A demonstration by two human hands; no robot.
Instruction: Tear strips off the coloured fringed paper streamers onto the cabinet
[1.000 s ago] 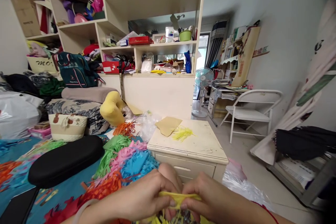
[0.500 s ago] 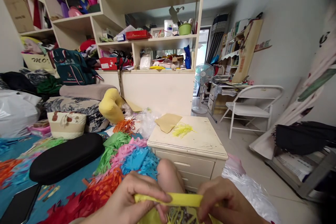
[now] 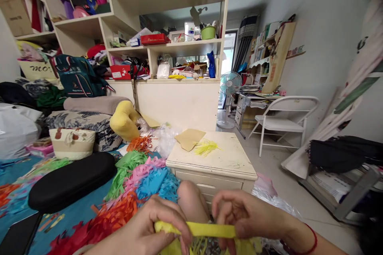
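Both my hands work at the bottom edge of the view on a strip of yellow fringed paper point(image 3: 209, 230). My left hand point(image 3: 155, 227) pinches its left end, fingers curled round it. My right hand point(image 3: 248, 217) holds the right end between thumb and fingers, the other fingers loosely curled above. The strip runs flat between the hands, with cut fringe hanging below it. My bare knee point(image 3: 191, 203) shows just behind the strip.
Piles of fringed paper lie on the bed to the left: orange point(image 3: 110, 219), pink and blue point(image 3: 152, 179), green point(image 3: 128, 167). A black case point(image 3: 68, 181) lies beside them. A cream bedside cabinet point(image 3: 230, 165) holds brown paper and yellow scraps point(image 3: 205, 147). White folding chair point(image 3: 284, 123) at right.
My hands have drawn apart, stretching out more of the yellow strip between them. My right hand has slid to the right and its fingers have loosened. The view has shifted slightly.
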